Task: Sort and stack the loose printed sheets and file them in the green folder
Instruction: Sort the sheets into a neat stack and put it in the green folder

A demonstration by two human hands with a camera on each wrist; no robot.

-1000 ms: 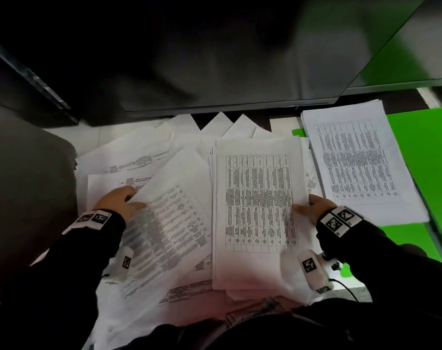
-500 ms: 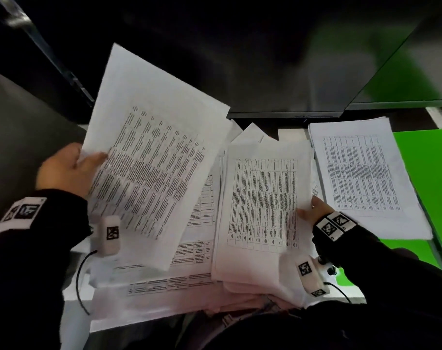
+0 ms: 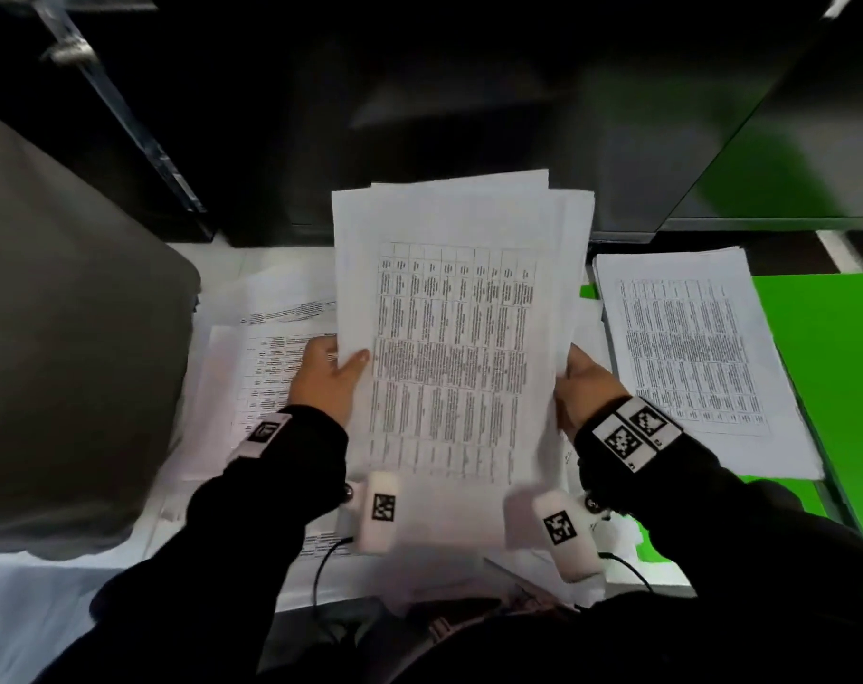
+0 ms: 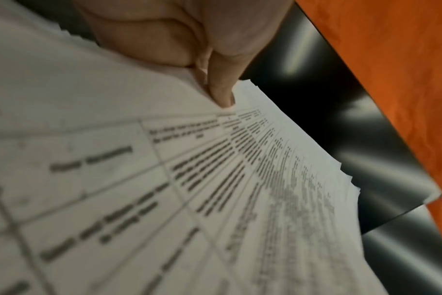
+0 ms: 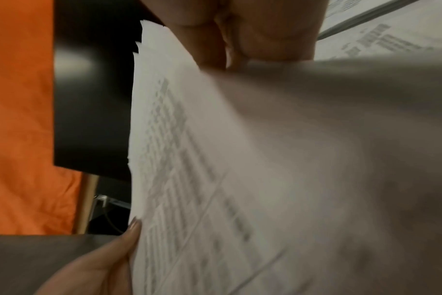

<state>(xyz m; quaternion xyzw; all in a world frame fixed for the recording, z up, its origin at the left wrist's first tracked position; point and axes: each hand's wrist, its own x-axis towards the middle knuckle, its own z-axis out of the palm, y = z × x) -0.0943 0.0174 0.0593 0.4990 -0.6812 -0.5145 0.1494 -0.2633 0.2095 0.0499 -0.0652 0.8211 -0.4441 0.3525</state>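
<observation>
I hold a bundle of printed sheets (image 3: 459, 338) up off the desk, its top page a dense table. My left hand (image 3: 328, 375) grips the bundle's left edge, thumb on the front page; the left wrist view shows that thumb pressed on the bundle of printed sheets (image 4: 215, 179). My right hand (image 3: 584, 387) grips the right edge, fingers hidden behind the paper; in the right wrist view its fingers clasp the bundle of printed sheets (image 5: 240, 159). The open green folder (image 3: 824, 367) lies at the right with a neat stack of sheets (image 3: 691, 357) on its left half.
More loose printed sheets (image 3: 266, 367) lie spread on the white desk under and left of my hands. A grey chair back (image 3: 74, 338) stands at the left. Dark monitors (image 3: 469, 116) rise behind the desk. Wrist camera cables trail near the desk's front edge.
My left hand brought its lifted sheet over onto the middle pile. Both hands then raised the gathered bundle off the desk, gripping its two side edges.
</observation>
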